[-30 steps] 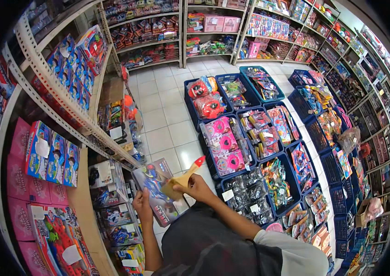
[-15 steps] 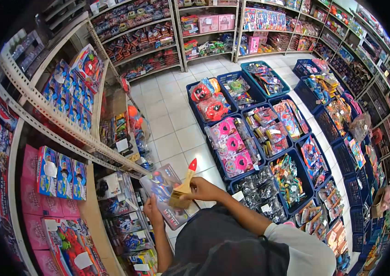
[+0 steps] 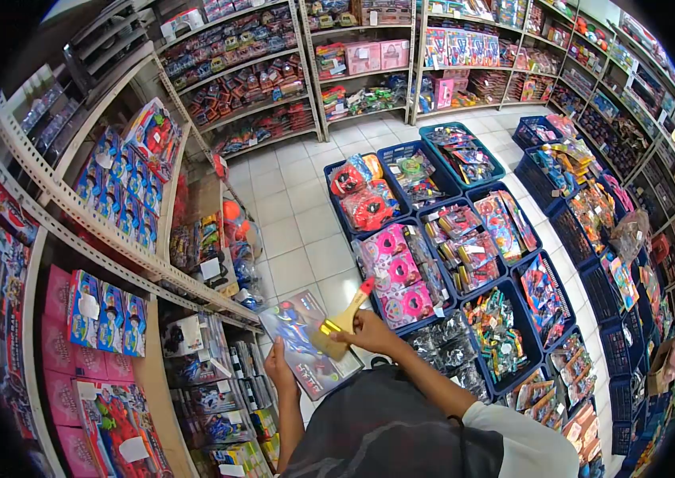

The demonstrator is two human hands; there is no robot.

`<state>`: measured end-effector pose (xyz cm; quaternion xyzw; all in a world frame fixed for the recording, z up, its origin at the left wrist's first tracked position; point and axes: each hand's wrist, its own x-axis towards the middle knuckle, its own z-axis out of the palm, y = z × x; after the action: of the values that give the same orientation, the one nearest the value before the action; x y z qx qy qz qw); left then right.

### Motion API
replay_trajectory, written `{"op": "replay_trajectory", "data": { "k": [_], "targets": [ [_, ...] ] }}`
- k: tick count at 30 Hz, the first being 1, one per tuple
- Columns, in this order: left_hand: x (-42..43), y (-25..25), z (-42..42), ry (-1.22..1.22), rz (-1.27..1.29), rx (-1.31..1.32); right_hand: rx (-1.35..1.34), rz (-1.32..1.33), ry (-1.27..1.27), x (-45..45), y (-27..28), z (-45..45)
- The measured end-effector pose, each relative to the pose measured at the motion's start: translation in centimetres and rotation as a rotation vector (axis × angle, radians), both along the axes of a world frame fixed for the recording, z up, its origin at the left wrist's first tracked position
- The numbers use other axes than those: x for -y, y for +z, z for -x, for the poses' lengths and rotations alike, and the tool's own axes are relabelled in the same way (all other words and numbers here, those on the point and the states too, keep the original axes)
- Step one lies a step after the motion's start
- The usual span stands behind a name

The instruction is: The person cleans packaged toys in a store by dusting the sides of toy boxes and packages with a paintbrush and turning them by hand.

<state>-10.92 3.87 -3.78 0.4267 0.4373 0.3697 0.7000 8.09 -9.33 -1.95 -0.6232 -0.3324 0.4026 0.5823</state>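
Low in the middle of the view, my left hand (image 3: 281, 368) is closed on the left edge of a flat toy package (image 3: 297, 323) with a blue and red figure in it. My right hand (image 3: 365, 331) grips a wide paintbrush (image 3: 351, 310) by its pale wooden handle, whose tip is red. The brush's bristles lie over the lower right part of the package, and its metal band shines gold. Fingers of my right hand partly hide the handle near the band.
Blue baskets (image 3: 498, 388) full of packaged toys stand on the tiled floor (image 3: 285, 231) to the right. A metal shelf (image 3: 106, 231) with boxed toys rises close on the left. More stocked shelves (image 3: 361, 76) line the back and right.
The brush has swung in my right hand, its red tip now further right. The package has shifted slightly right in view with my left hand. The camera view has moved a little.
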Motion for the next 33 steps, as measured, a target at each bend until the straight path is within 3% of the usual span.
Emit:
{"op": "replay_trajectory", "data": {
  "k": [1, 3, 8, 11, 14, 15, 17, 20, 21, 23, 24, 27, 30, 31, 33],
  "targets": [
    [0.1, -0.4, 0.0, 0.003, -0.004, -0.007, -0.014, 0.053, 0.148, 0.4, 0.5, -0.4],
    [0.7, 0.2, -0.6, -0.052, -0.132, -0.097, 0.056, 0.05, 0.186, 1.1, 0.6, -0.7],
    [2.0, 2.8, -2.7, 0.043, -0.098, -0.082, -0.06, 0.115, -0.096, 1.5, 0.8, -2.9],
    [2.2, 2.0, -2.9, 0.007, -0.097, -0.097, -0.019, 0.167, 0.21, 2.9, 3.4, -3.9],
    [3.0, 1.2, -3.1, 0.002, -0.071, -0.091, -0.096, 0.036, -0.002, 2.8, 0.4, -4.2],
    [3.3, 0.9, -3.3, 0.032, -0.02, -0.08, 0.234, 0.356, 0.006, 2.9, -0.1, -5.5],
    [3.9, 0.9, -3.9, 0.095, 0.069, -0.01, -0.132, -0.025, -0.031, 2.9, -0.4, -4.7],
    [5.3, 2.1, -4.2, 0.106, 0.015, -0.078, -0.082, 0.125, 0.221, 3.8, -1.8, -4.7],
    [5.2, 1.3, -3.8, 0.088, 0.014, -0.065, -0.099, 0.101, 0.214, 3.8, -2.1, -4.8],
    [5.8, 0.8, -3.6, 0.124, 0.033, -0.057, 0.126, 0.278, 0.082, 3.0, -3.1, -5.5],
    [6.2, 1.3, -3.6, 0.134, 0.044, -0.055, -0.063, 0.057, -0.013, 2.8, -3.0, -5.2],
    [6.8, 1.0, -3.7, 0.172, 0.057, -0.051, 0.114, 0.251, 0.293, 3.2, -4.2, -6.3],
    [6.8, -0.7, -2.9, 0.149, -0.016, -0.107, 0.1, 0.232, 0.354, 3.1, -0.9, -6.2],
    [7.0, -0.4, -3.2, 0.157, -0.004, -0.108, 0.271, 0.152, 0.207, 2.9, -6.0, -6.6],
    [7.2, 0.2, -3.4, 0.173, 0.024, -0.106, 0.107, 0.264, 0.053, 2.5, -3.4, -6.5]
  ]
}}
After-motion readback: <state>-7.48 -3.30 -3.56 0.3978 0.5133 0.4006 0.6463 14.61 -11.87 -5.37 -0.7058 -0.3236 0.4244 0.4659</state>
